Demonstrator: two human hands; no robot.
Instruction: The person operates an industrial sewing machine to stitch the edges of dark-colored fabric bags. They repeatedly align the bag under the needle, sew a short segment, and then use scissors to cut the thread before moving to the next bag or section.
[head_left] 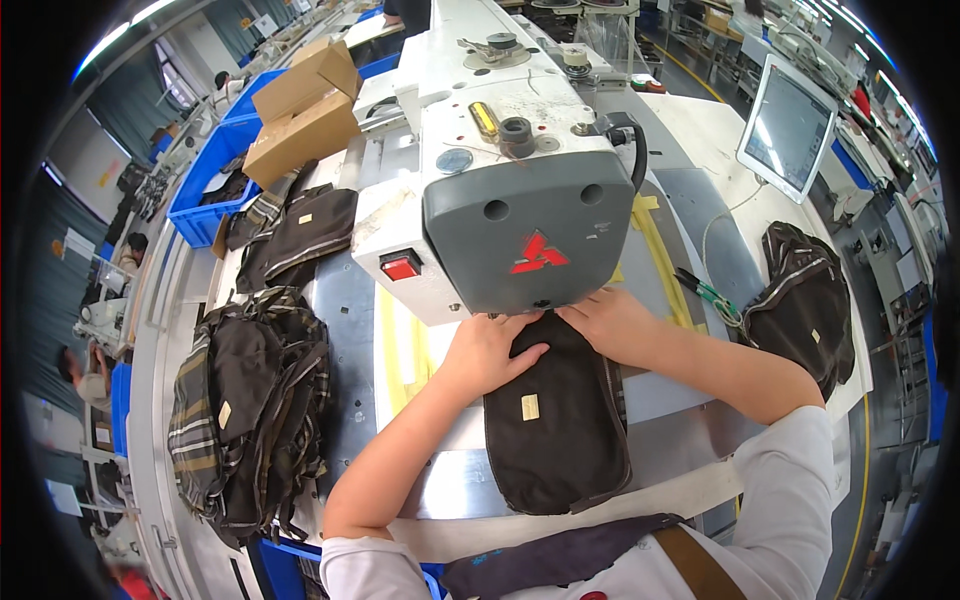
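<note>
Bench (460, 490) | left hand (492, 352), thumb spread, at cloth's (560, 455) 11 o'clock; right hand (612, 325), flattish, at 1; fingertips hidden, grips unclear | cloth toward 6, axis 12–6

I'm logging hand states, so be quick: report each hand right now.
Left hand: thumb spread on the dark fabric piece; grip cannot be told.
Right hand: at the piece's far end, by the machine head; grip cannot be told.
</note>
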